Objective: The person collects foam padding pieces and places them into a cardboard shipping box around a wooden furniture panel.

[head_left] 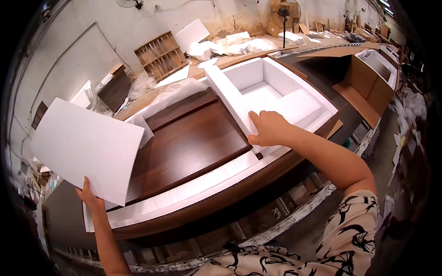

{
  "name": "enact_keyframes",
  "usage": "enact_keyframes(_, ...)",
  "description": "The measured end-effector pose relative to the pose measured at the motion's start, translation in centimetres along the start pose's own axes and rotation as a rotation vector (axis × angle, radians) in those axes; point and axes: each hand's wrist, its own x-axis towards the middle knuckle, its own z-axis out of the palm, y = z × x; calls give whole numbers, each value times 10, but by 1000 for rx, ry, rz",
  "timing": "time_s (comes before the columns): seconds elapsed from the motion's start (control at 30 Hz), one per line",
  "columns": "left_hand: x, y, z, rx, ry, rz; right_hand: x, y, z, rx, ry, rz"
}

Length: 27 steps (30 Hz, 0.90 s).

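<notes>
My left hand point(90, 198) grips the lower edge of a flat white foam sheet point(90, 147), which is tilted up over the left end of an open carton point(216, 198). Inside the carton lies a dark brown wooden panel point(189, 142) with a raised edge. White foam strips point(198, 181) line the near side. At the right, my right hand point(269, 129) is closed over the near end of a long white foam strip point(229, 99), beside a box-like foam recess point(264, 89). Its fingertips are partly hidden behind the foam.
The carton rests on a roller conveyor point(239, 230). Further right stands another open carton point(368, 83) with its flaps out. A wooden pallet point(160, 54) leans on the back wall near plastic-wrapped bundles point(230, 47) and a standing fan point(284, 16). Scraps litter the floor at right.
</notes>
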Motion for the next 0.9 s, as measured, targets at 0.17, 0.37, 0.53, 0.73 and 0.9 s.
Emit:
enact_keyframes(0.17, -10, 11, 0, 29, -3, -5, -13, -19, 2, -104, -59, -4)
enact_keyframes(0.37, -14, 11, 0, 20, -22, 14, -5, -31, 3, -230, -232, -104)
enact_keyframes(0.53, -15, 19, -2, 37, -14, 4, 27, -57, -29, -447, -382, -102)
enact_keyframes(0.73, -12, 7, -2, 53, -34, -20, 157, -18, 12, -81, 81, 91)
enact_keyframes(0.9, -20, 19, 4, 110, -27, -8, 183, 23, 78, 339, 65, -23)
